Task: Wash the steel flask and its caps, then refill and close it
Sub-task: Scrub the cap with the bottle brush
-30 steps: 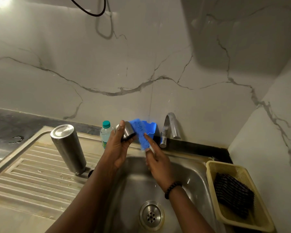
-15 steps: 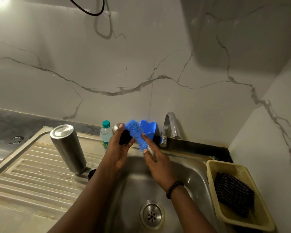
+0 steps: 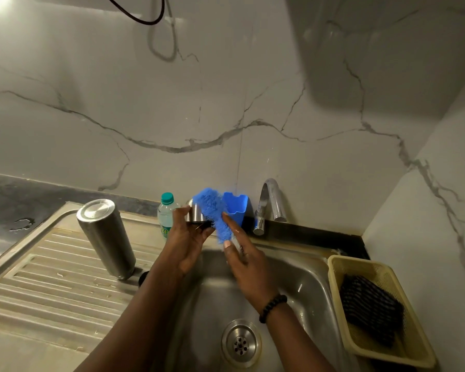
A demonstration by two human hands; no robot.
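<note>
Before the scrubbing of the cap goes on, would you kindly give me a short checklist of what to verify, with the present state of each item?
1. Steel cap held firmly in left hand: ok, fingers curl round it.
2. Blue brush held in right hand: ok, bristles against the cap.
3. Work held over the sink basin: ok.
4. Steel flask set safely on the drainboard: ok, standing inverted.
5. Tap running for rinsing: cannot tell, no stream visible.
6. Cap's inside clean: cannot tell, hidden by hand and brush.
</note>
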